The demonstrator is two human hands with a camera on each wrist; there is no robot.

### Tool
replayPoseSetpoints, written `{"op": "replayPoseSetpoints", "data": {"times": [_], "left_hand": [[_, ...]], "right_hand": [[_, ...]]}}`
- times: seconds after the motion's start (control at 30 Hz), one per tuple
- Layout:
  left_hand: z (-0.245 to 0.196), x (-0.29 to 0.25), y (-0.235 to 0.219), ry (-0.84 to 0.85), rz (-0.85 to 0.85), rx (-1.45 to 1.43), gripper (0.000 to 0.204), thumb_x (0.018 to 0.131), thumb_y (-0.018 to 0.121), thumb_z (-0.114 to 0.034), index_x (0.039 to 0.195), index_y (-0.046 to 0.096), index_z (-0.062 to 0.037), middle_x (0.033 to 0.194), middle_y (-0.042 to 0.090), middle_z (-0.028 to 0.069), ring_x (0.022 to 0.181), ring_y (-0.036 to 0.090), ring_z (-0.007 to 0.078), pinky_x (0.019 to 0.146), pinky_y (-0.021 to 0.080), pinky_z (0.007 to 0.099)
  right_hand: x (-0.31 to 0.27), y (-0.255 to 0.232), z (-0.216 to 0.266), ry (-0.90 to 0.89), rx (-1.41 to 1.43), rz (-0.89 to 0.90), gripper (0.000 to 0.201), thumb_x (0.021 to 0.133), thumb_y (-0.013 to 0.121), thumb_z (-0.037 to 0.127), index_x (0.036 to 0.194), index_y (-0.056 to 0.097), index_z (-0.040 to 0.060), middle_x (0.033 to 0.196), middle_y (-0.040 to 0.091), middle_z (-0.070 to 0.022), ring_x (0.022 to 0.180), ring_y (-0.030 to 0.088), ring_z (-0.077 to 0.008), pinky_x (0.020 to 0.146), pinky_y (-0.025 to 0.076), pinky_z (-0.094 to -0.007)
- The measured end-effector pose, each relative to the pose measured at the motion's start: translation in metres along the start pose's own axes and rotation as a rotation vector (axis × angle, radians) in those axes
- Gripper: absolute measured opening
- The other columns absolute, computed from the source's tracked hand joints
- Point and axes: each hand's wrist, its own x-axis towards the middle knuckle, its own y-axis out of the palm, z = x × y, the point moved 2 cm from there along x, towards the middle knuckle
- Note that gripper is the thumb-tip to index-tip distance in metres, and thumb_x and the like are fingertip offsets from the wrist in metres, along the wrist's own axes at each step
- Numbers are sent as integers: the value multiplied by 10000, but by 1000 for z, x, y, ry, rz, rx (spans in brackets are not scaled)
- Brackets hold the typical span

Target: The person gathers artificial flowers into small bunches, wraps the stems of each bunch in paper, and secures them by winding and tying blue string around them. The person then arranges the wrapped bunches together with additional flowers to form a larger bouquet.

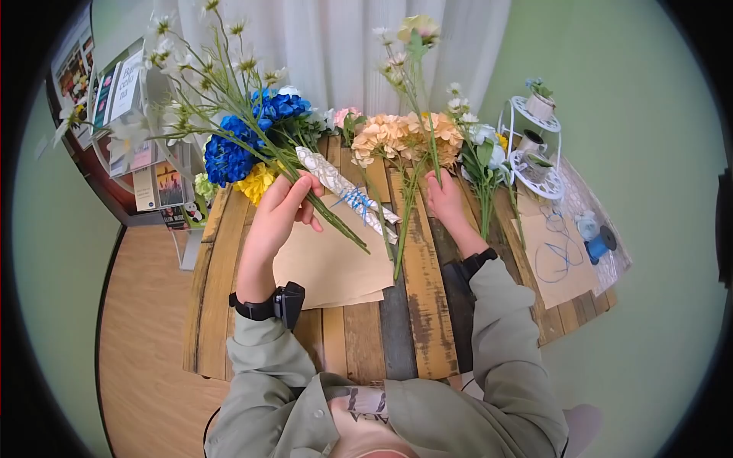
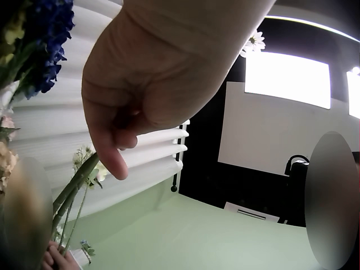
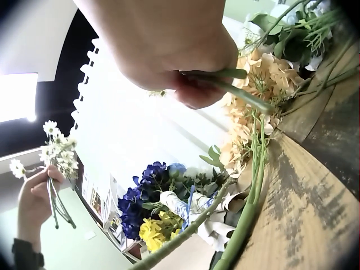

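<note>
The left hand (image 1: 279,221) grips a bunch of long green stems topped by small white daisies (image 1: 202,72); the stem ends (image 1: 340,225) stick out below its fingers toward the brown paper (image 1: 336,263). In the right hand (image 1: 447,200) are the stems of a pale yellow flower (image 1: 420,30) and small white blooms, held upright. The right wrist view shows two cut stem ends (image 3: 247,100) poking out of the right fist (image 3: 197,73), and the left hand (image 3: 36,197) around the daisy stems. Peach hydrangeas (image 1: 405,136) lie between the hands, beyond them.
Blue hydrangeas (image 1: 229,153), yellow flowers (image 1: 256,183) and a patterned wrapped roll (image 1: 343,187) tied with blue string lie on the left of the wooden table (image 1: 427,305). At right are a white tiered stand (image 1: 538,179), a blue ribbon spool (image 1: 601,243) and kraft paper (image 1: 561,286) with string.
</note>
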Motion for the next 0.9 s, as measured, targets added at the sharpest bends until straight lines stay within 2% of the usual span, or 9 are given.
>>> {"op": "replayPoseSetpoints", "data": {"times": [0.03,0.13,0.27,0.37,0.43,0.5,0.57,0.8,0.9], "left_hand": [[2,2,1,-38,6,-17,255,975,445,-233,960,520,11,887,532,51,553,440,82,519,511,272],[9,3,6,-135,12,-57,265,977,439,-244,929,525,2,783,518,28,533,439,79,516,504,266],[30,-23,7,-338,112,-72,273,979,429,-254,869,530,-25,581,405,-32,492,427,73,519,501,266],[69,-53,3,-428,121,-84,263,979,429,-250,889,532,-25,654,459,-16,520,441,67,540,508,262],[97,-70,-1,-559,78,-123,247,979,430,-236,942,522,-10,802,532,21,557,472,75,600,536,284],[117,-76,-11,-607,72,-185,235,977,436,-219,947,530,-6,834,543,24,575,476,71,603,532,270],[123,-80,-14,-652,62,-251,225,976,441,-203,953,539,-2,866,554,27,593,479,66,606,527,257],[142,-85,-23,-763,90,-435,205,970,456,-165,1007,541,18,916,577,52,645,505,83,654,537,267],[143,-85,-22,-750,123,-478,211,974,448,-167,1013,541,18,924,580,55,657,510,89,681,537,272]], "right_hand": [[1,-1,-4,-4,26,-7,181,932,473,193,944,540,25,631,514,-85,583,527,-196,560,409,-327],[-6,-1,-16,-95,-133,-121,184,927,482,204,920,553,34,659,528,-89,606,528,-198,596,416,-335],[-7,0,-24,-4,-144,-161,279,936,493,283,874,546,16,676,542,-119,614,522,-234,609,413,-352],[-11,-2,-25,-1,51,-154,330,945,487,319,858,529,4,640,505,-119,612,518,-224,606,410,-355],[-12,-3,-22,-2,65,-137,330,950,482,314,848,529,4,621,487,-96,592,502,-197,581,398,-337],[-14,1,-24,-1,78,-110,330,954,477,309,838,530,5,603,469,-72,572,485,-169,556,387,-319],[-16,8,-25,16,282,-5,219,971,470,275,891,526,79,560,371,60,432,331,-36,392,251,-199],[-52,27,25,-86,198,189,236,965,461,199,944,596,7,608,454,33,534,380,-30,491,311,-207],[-75,48,38,42,289,346,229,955,469,153,1063,590,-9,667,529,18,571,451,-34,532,362,-187]]}}
